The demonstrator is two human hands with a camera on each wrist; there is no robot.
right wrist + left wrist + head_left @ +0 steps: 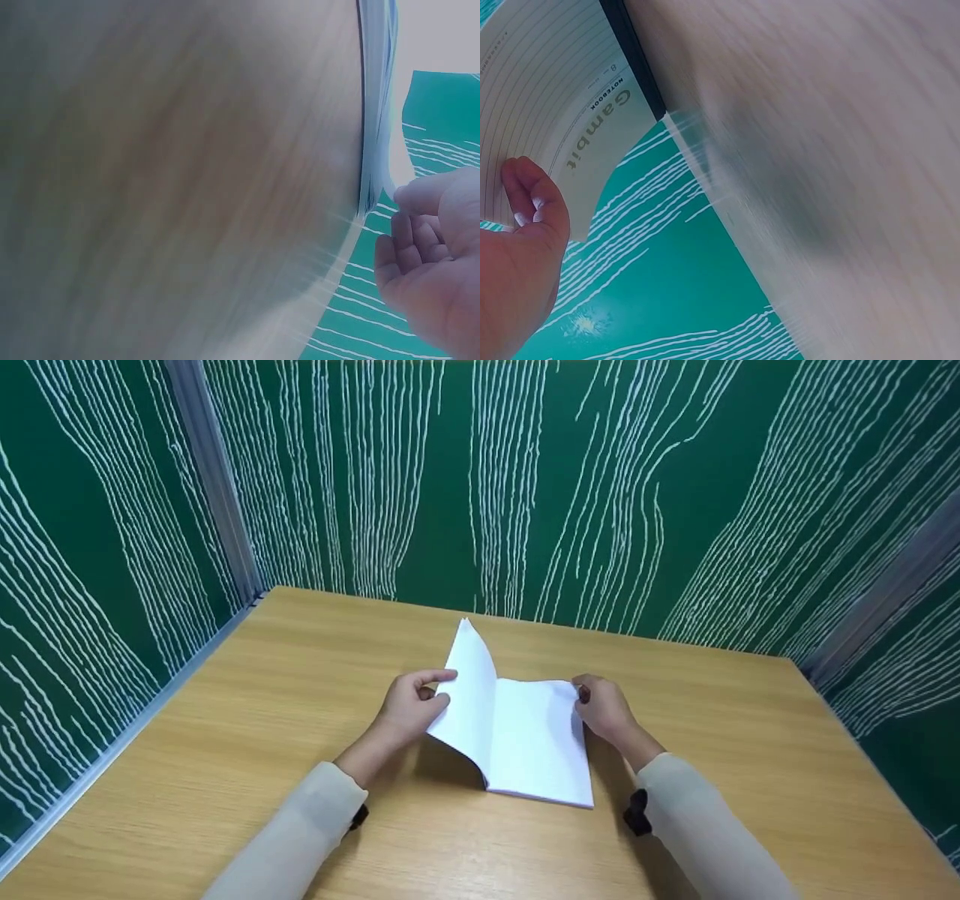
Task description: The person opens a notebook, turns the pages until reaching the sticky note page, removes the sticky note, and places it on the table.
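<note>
An opened notebook (536, 739) with white pages lies on the wooden table. Its left part stands raised and curved, and my left hand (409, 705) grips the outer edge of it. The left wrist view shows the cover (592, 142), lined and printed "Gambit NOTEBOOK", with a black spine (635, 60); fingers of the left hand rest against it. At the upper right corner, my right hand (606, 709) pinches the page edge between thumb and fingers. From the right wrist, the stacked page edges (379, 112) appear, with the thumb at a page's corner.
The wooden table (225, 735) stretches out around the notebook. Behind it and at both sides stand green panels (442, 510) with wavy white lines, joined by grey posts (214, 472). Dark wrist devices (637, 814) sit at the cuffs of the light sleeves.
</note>
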